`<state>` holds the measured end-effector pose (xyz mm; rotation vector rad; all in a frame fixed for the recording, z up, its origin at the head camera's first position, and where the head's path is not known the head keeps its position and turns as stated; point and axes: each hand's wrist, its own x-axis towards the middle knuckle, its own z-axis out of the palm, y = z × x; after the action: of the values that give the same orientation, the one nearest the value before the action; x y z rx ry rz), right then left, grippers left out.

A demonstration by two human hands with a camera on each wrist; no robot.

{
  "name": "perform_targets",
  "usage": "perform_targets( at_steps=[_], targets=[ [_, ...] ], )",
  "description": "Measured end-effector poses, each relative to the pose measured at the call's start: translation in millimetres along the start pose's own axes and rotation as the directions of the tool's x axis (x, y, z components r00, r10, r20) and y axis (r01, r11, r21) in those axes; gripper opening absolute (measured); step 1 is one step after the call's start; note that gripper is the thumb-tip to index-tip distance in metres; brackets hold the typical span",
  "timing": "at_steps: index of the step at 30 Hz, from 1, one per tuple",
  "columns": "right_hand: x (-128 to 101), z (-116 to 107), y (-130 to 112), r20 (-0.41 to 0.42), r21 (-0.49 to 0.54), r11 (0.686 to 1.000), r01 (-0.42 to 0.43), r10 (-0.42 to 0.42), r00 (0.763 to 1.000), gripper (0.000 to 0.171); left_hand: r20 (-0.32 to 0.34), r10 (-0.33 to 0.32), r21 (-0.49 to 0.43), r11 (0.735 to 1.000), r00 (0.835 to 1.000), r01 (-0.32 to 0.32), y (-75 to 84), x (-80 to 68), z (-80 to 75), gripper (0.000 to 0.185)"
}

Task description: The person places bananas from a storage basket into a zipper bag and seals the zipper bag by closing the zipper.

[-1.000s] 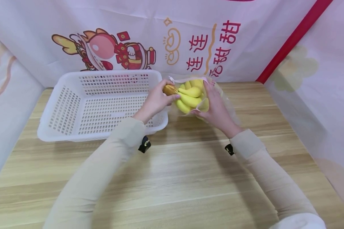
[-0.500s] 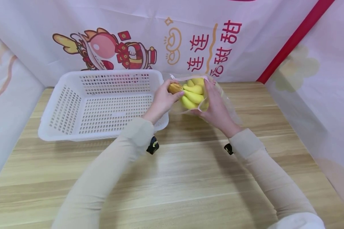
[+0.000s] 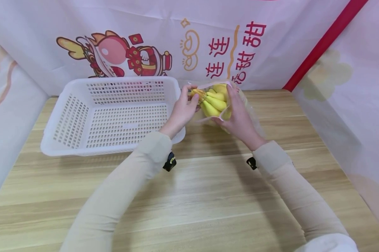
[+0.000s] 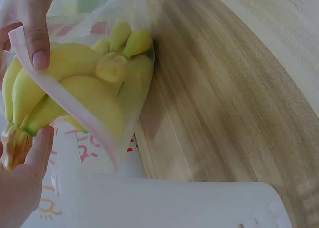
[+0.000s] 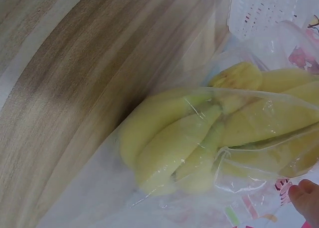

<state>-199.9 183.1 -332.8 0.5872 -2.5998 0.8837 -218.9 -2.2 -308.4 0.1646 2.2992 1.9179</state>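
Observation:
A clear plastic bag (image 4: 82,119) with a pale pink edge lies on its side behind the table's middle, mouth toward the basket. A bunch of yellow bananas (image 3: 215,103) sits in its mouth, brown stem (image 4: 16,144) poking out. My left hand (image 3: 182,111) pinches that stem between thumb and fingers. With thumb and fingers spread apart at the rim, my right hand (image 3: 239,119) holds the bag's mouth wide. Deeper inside, a second banana bunch (image 5: 169,138) shows through the plastic in the right wrist view.
A white perforated plastic basket (image 3: 110,151) stands left of the bag, its right wall close to my left hand. The wooden table (image 3: 202,196) ends against a printed white cloth (image 3: 164,21) at the back.
My left hand has moved right, carrying the banana bunch deeper into the bag, and its fingers have spread a little around the stem. The right hand has stayed nearly still at the bag's mouth.

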Motion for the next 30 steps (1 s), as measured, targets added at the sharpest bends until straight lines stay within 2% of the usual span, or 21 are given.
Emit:
perform_targets(
  at_steps=[3,9,13,18,23,26,30],
  targets=[
    [0.4,-0.7,-0.2,0.001,-0.002,1.000,-0.011,0.011,1.000,0.104,-0.005,-0.006,-0.004,1.000,1.000,0.006,0.1,0.4,0.4,0.037],
    [1.5,-1.9,-0.7,-0.005,-0.016,1.000,-0.014,0.014,1.000,0.104,-0.036,0.061,0.090,0.994,0.997,-0.057,-1.5,0.3,-3.4,0.035],
    [2.5,-2.7,-0.6,-0.014,-0.016,1.000,-0.008,0.007,1.000,0.105,-0.034,0.083,0.109,0.991,0.996,-0.079,-3.3,-0.1,-5.5,0.033],
    [4.3,-3.1,0.8,-0.034,-0.007,1.000,0.009,-0.009,0.999,0.105,-0.037,0.113,0.198,0.975,0.993,-0.104,-6.4,0.1,-6.8,0.032],
    [5.7,-4.8,1.1,-0.049,-0.003,1.000,0.018,-0.018,0.999,0.104,-0.050,0.144,0.247,0.961,0.988,-0.127,-7.2,0.7,-6.5,0.028],
    [6.8,-6.4,1.0,-0.063,0.005,1.000,0.027,-0.026,0.998,0.103,-0.056,0.151,0.262,0.956,0.987,-0.132,-7.3,0.6,-6.7,0.026],
    [9.5,-9.3,0.0,-0.089,0.014,0.999,0.037,-0.035,0.995,0.102,-0.067,0.131,0.270,0.957,0.989,-0.109,-7.8,0.9,-8.0,0.026]
  ],
)
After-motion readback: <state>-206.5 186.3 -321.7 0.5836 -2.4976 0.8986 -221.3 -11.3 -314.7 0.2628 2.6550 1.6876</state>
